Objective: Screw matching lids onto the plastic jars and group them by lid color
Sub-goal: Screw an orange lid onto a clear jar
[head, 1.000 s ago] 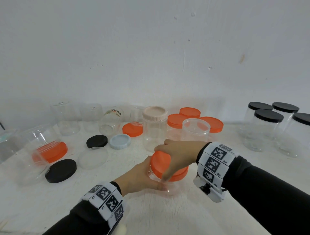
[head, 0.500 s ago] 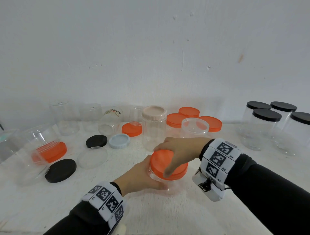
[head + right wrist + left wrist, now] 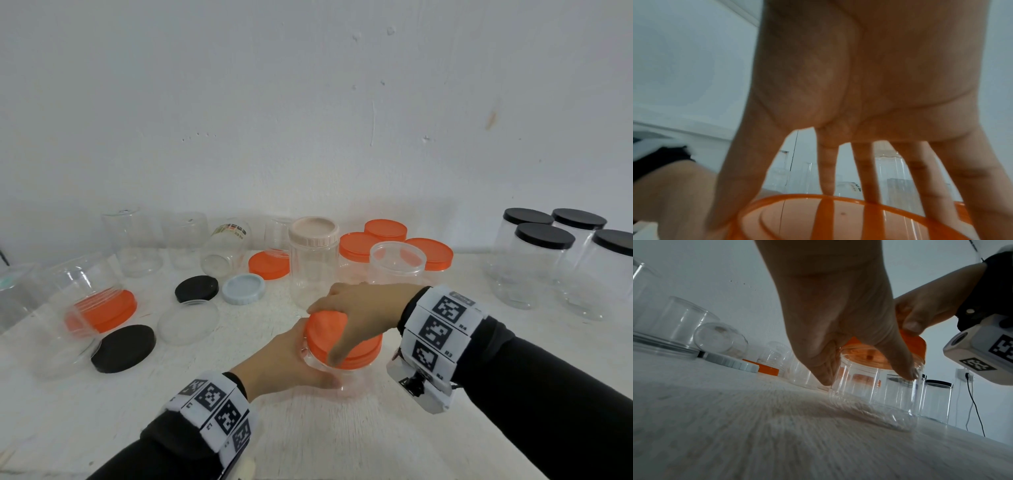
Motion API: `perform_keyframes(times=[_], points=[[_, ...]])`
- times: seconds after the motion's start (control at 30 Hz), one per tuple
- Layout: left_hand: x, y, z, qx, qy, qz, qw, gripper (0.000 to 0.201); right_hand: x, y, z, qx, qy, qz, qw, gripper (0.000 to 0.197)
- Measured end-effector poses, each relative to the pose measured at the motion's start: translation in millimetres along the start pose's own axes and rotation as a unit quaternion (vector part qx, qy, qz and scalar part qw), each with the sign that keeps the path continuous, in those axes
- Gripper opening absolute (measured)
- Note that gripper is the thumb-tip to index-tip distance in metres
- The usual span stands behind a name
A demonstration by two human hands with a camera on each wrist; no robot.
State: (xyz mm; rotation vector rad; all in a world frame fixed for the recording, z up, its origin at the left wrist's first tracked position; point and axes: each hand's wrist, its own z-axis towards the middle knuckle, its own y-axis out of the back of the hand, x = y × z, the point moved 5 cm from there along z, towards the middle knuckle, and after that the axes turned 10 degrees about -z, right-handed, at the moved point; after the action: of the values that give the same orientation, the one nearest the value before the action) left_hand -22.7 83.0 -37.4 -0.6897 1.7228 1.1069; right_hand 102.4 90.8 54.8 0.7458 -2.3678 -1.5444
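**Orange lid being seated on a clear jar at the table front**

A clear plastic jar (image 3: 337, 371) is stood upright on the white table (image 3: 342, 442), near its front edge, and is gripped around the shoulder by the left hand (image 3: 291, 363). An orange lid (image 3: 342, 339) is held on the jar's mouth by the right hand (image 3: 363, 310), whose spread fingers (image 3: 828, 170) are curled down over the rim. In the left wrist view the lid appears slightly tilted, so it is judged that the threads are not yet fully engaged; the step in hand is the screwing-on. A level seating and further turns are called for next, with the jar kept braced, after which the jar would belong with the orange-lidded jars (image 3: 387, 240) at the back.

The lid is a smooth, slightly translucent, shallow disc; the jar is thin-walled, cylindrical and transparent. The table is matt and faintly grained. Four black-lidded jars (image 3: 544, 260) are already grouped at the right. Loose lids, including a black lid (image 3: 123, 347) and a pale blue lid (image 3: 243, 288), are lying at the left among open jars.
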Motion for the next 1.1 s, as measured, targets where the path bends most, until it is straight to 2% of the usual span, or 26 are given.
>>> perform_keyframes(times=[0.17,0.33,0.4,0.53,0.63,0.83,0.93,1.1], points=[[1,0,0,-0.001,0.008,0.005,1.000,0.103,-2,-3,3,-0.004,-0.046,-0.010,0.999,0.098],[0,-1,-1,0.001,0.002,-0.010,1.000,0.113,1,3,-4,0.026,0.027,0.007,0.999,0.091],[-1,-1,-1,0.001,-0.002,-0.013,1.000,0.112,0,3,-4,0.024,0.029,0.015,0.999,0.085],[0,-1,0,-0.006,0.007,-0.007,1.000,0.102,-2,-2,-1,-0.001,-0.022,-0.005,1.000,0.090],[1,-1,0,-0.007,0.009,0.002,1.000,0.102,-2,-7,0,-0.003,-0.043,-0.011,0.999,0.095],[0,-2,0,0.000,0.006,-0.007,1.000,0.114,2,-3,-4,0.014,0.025,-0.004,1.000,0.091],[0,-2,0,-0.003,0.005,-0.007,1.000,0.111,1,-6,0,-0.002,0.007,-0.010,1.000,0.088],[0,-2,-1,-0.008,0.010,0.013,1.000,0.104,-1,-12,5,-0.023,-0.044,-0.011,0.999,0.097]])
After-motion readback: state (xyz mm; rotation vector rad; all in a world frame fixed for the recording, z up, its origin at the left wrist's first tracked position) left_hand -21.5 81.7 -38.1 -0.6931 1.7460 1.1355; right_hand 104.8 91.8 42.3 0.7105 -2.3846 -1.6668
